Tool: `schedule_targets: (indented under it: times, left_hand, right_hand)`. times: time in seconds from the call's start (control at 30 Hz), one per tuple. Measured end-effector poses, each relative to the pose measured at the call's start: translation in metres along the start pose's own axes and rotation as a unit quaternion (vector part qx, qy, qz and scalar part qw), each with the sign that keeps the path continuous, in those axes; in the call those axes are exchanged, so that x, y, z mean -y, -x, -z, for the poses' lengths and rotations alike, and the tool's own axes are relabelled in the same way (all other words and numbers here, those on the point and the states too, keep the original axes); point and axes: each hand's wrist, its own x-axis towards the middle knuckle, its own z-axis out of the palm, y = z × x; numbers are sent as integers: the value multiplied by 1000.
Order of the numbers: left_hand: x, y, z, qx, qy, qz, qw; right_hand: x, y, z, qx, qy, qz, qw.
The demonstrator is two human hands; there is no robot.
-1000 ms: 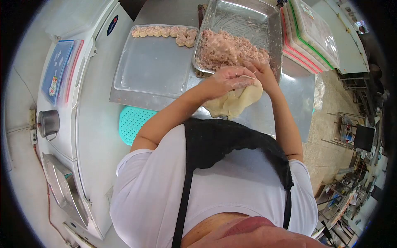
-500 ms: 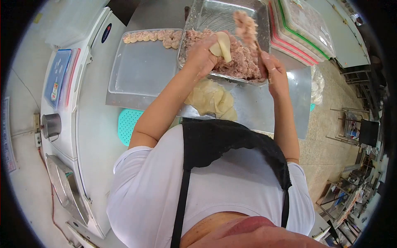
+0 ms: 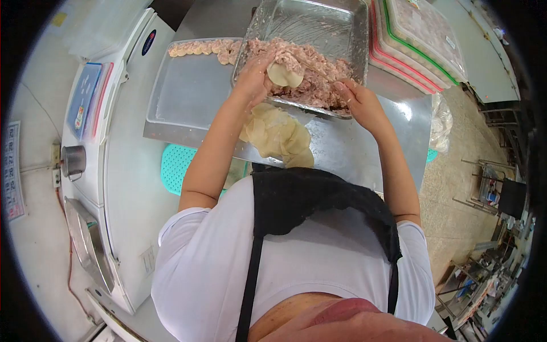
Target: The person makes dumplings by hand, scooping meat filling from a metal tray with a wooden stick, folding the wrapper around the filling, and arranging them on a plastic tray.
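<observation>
Where the grey metal table [image 3: 339, 142] comes close to the black cloth apron [image 3: 319, 191], a loose pile of pale yellow, thin dough sheets [image 3: 279, 137] lies on it, the sheets overlapping, with soft, uneven edges. Beyond the pile, the left hand [image 3: 255, 77] is half closed and holds a round, pale dough wrapper [image 3: 286, 76] over the near part of the pan; some of its fingers are hidden. The wrapper looks smooth and slightly curved, and on its upper part sits a lump of pink, sticky minced meat [image 3: 288, 58]. The right hand [image 3: 362, 102] is closed around the end of a thin, flat stick [image 3: 319, 72], whose far end reaches to this lump. Under both is a rectangular, shiny metal pan [image 3: 319, 21], with coarse pink filling [image 3: 336, 69] in its nearer half. To the left, small round filled pieces [image 3: 196, 48] stand in a row along the far edge of a clear plastic tray [image 3: 185, 91].
</observation>
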Motion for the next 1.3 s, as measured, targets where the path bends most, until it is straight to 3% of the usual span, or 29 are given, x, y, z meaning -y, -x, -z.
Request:
schedule_targets:
  times: [0.03,0.07,0.1,0.13,0.17,0.23,0.33,0.37,0.43,0.53,0.63,0.8,0.87,0.97,1.1,1.17,1.2,1.27,1.3]
  left_hand:
    - [-1,0,8,-47,-145,-7,988]
    - [-9,4,13,-53,-148,-6,988]
    - [-22,9,16,1,-357,-67,932]
    - [-29,13,18,58,-547,-123,826]
    - [-28,11,22,56,-550,-120,825]
    - [-25,5,30,82,-703,-157,689]
    - [-33,7,29,82,-735,-123,662]
    - [-34,5,32,83,-735,-123,662]
    - [-35,-1,38,89,-673,-163,716]
    - [-36,-11,47,96,-691,-114,707]
    - [-16,-19,66,155,-623,-158,750]
    - [-25,7,40,156,-659,-70,732]
    - [-14,6,44,136,-726,-186,648]
    - [-14,-11,53,156,-713,-112,674]
    - [-29,-18,59,147,-648,-159,730]
    - [-33,-22,63,196,-602,-195,750]
    - [-34,-22,64,196,-603,-195,748]
    - [-34,-20,65,239,-632,-271,685]
    - [-35,-16,66,237,-634,-269,686]
  right_hand:
    - [-2,0,0,24,-10,-21,999]
    - [-5,0,-1,28,-14,-19,999]
    - [-10,-1,-3,49,36,-8,998]
    - [-15,-2,-5,69,87,2,994]
    - [-20,-6,-7,71,83,3,994]
    - [-28,-16,-11,107,324,51,939]
    - [-8,-22,-6,58,336,91,936]
    - [-1,-24,-8,59,336,89,936]
    - [10,-31,-16,18,345,141,928]
    - [-5,-40,-43,51,413,166,894]
    - [31,-35,-25,69,432,118,891]
    - [41,-35,-15,60,433,108,893]
    - [48,-32,-12,60,431,93,895]
    - [51,-30,-10,60,431,71,898]
    - [42,-43,-24,46,451,82,888]
    - [31,-42,-50,42,458,85,884]
    - [28,-35,-69,39,442,104,890]
    - [24,-27,-79,19,406,180,896]
    - [28,-29,-70,20,404,181,896]
